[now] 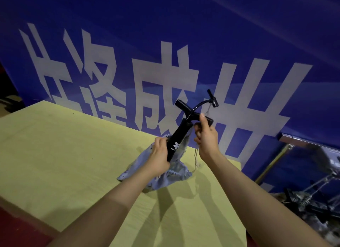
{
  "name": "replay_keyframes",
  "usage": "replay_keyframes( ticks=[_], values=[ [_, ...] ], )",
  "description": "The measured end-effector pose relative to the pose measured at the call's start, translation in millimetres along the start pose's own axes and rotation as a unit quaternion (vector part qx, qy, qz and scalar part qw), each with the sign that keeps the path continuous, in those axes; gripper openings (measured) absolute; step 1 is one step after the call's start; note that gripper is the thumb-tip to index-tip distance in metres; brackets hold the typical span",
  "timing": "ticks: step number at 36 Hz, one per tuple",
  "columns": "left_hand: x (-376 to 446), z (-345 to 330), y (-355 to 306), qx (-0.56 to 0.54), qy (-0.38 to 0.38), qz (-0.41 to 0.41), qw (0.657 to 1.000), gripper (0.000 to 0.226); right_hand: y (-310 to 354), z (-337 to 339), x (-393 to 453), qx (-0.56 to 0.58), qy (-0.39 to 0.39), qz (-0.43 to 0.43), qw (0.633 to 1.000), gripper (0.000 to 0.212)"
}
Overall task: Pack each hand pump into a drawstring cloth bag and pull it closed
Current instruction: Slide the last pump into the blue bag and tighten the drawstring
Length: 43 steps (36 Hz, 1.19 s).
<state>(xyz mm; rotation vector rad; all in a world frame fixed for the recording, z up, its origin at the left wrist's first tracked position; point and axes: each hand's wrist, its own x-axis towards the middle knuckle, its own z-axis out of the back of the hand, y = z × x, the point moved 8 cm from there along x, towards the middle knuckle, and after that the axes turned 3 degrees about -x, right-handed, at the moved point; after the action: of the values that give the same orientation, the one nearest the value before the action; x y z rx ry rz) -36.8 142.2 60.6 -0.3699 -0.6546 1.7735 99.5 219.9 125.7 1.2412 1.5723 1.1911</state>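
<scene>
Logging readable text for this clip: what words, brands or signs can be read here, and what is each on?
Blue banner behind the table: large white Chinese characters, cut off at the bottom by the table edge; one reads "成", the others cannot be read for sure.
Black hand pump barrel: a white logo mark above a line of small white letters, too small and blurred to read.
Cloth bag: a printed pattern, no legible text.

Two bare forearms, no sleeves, watch, bracelet or gloves showing. The left grip [159, 155] and right grip [206, 136] are bare hands; one short, unpainted thumbnail shows atop the right grip.
</scene>
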Motion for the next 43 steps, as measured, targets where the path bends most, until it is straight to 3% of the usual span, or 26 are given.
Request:
replay_keyframes(
  ticks=[2,6,12,18,23,28,34,37,43],
  values=[
    [2,8,-2,-0.045,-0.009,0.014,0.999,0.069,-4,-1,-2,-0.028,0.015,0.011,0.999,0.023],
    [3,44,-3,-0.147,-0.109,0.047,0.982,0.057,-6,-3,-7,-0.103,0.053,0.035,0.993,0.018],
    [3,64,-19,-0.124,-0.152,-0.003,0.981,0.068,-11,-18,-11,-0.164,0.126,0.059,0.977,0.015],
    [0,62,-34,-0.033,-0.169,-0.034,0.984,0.086,-8,-34,-15,-0.172,0.189,0.069,0.964,0.023],
    [0,69,-39,0.124,-0.152,-0.04,0.98,0.07,-4,-30,-8,-0.201,0.208,0.068,0.955,0.019],
    [1,65,-55,0.092,-0.117,-0.095,0.984,0.057,8,-30,-4,-0.272,0.258,0.081,0.923,0.041],
    [7,69,-66,0.049,-0.138,-0.081,0.986,0.058,18,-29,-11,-0.347,0.28,0.101,0.889,0.06],
    [10,74,-64,0.028,-0.157,-0.062,0.985,0.05,23,-26,-11,-0.408,0.287,0.132,0.856,0.06],
    [13,77,-57,-0.052,-0.173,-0.011,0.983,0.024,40,-17,1,-0.52,0.23,0.203,0.797,0.059]
  ],
)
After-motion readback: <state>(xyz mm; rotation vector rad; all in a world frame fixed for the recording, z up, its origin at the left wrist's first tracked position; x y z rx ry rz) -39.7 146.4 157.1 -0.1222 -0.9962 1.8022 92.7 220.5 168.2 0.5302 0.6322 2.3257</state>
